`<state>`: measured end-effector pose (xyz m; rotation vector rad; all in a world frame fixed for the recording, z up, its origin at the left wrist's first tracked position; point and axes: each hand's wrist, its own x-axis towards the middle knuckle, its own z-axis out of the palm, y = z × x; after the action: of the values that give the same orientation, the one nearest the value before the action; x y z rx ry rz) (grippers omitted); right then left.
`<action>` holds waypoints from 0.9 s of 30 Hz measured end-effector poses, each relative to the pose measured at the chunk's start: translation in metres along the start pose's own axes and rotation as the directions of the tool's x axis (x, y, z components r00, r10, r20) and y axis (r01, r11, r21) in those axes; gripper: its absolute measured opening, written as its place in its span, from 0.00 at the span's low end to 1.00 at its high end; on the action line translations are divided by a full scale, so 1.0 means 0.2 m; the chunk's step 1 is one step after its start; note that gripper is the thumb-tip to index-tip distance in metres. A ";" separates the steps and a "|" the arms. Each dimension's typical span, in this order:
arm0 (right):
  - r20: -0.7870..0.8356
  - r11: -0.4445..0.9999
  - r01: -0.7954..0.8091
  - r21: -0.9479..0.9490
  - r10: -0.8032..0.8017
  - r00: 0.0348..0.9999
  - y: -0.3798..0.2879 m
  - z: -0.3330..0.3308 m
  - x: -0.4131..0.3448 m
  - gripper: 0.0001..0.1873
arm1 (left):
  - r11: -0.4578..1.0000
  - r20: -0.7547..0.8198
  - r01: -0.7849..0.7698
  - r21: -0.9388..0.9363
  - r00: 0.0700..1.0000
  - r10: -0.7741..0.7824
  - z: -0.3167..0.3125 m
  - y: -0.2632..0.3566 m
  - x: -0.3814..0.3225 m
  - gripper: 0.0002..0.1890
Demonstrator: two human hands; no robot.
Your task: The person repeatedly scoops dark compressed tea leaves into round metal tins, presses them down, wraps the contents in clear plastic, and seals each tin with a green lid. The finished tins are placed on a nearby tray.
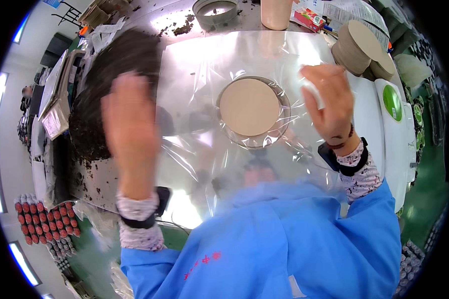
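A clear plastic film [194,149] lies in wrinkles over the shiny work surface. Near its middle, a round beige disc [250,107] sits inside a circular ring [286,108], apparently under the film. My left hand [131,116], blurred, is in front of a large, dark brown, crumbly mass [93,112] at the left; contact is unclear. To the right of the disc, my right hand [331,99] is over the film's right side with its fingers bent. Something white shows between thumb and forefinger; I cannot tell whether it is held or only glare.
Another metal ring [215,13] stands at the back, beside dark crumbs [183,28]. A beige cylinder [276,15] and a red box [309,19] are at the back right. Stacked beige discs [353,52] stand at the right, above a white container [393,127] with a green label.
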<state>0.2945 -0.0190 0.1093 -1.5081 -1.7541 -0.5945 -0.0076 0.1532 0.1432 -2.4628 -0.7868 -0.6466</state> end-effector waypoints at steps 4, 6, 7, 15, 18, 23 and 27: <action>0.218 0.993 -0.101 0.062 0.085 0.972 -0.11 0.16 -0.01 0.36 | 0.840 0.042 -0.403 -0.363 0.894 0.447 0.22 0.62 -0.11 0.26; 0.491 0.996 -0.080 0.025 0.057 0.869 -0.03 0.36 -0.30 0.37 | 0.733 0.248 -0.224 -0.642 0.845 0.475 0.32 0.74 -0.16 0.29; 0.581 0.998 -0.059 0.002 0.047 0.813 -0.02 0.38 -0.34 0.39 | 0.665 0.343 -0.102 -0.739 0.793 0.503 0.32 0.75 -0.15 0.30; 0.900 0.979 -0.029 -0.199 0.195 0.390 -0.15 0.43 -0.06 0.44 | 0.837 0.613 0.077 -0.541 0.717 0.330 0.59 0.65 0.08 0.56; 0.872 0.974 -0.016 -0.227 0.211 0.441 -0.11 0.56 -0.23 0.35 | 0.836 0.572 0.007 -0.549 0.732 0.370 0.75 0.72 -0.01 0.50; 0.957 0.977 -0.164 -0.136 0.172 0.232 -0.07 0.53 -0.16 0.42 | 0.689 0.197 0.007 -0.725 0.960 0.198 0.69 0.64 -0.01 0.31; 0.889 0.976 -0.166 -0.140 0.198 0.414 -0.27 0.57 -0.16 0.34 | 0.661 0.392 0.382 -0.646 0.909 -0.143 0.59 0.56 -0.15 0.28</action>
<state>0.2164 0.0354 0.0196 -2.2392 -2.2597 0.4705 0.0753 0.1255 0.0031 -3.2595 -1.2234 -0.7938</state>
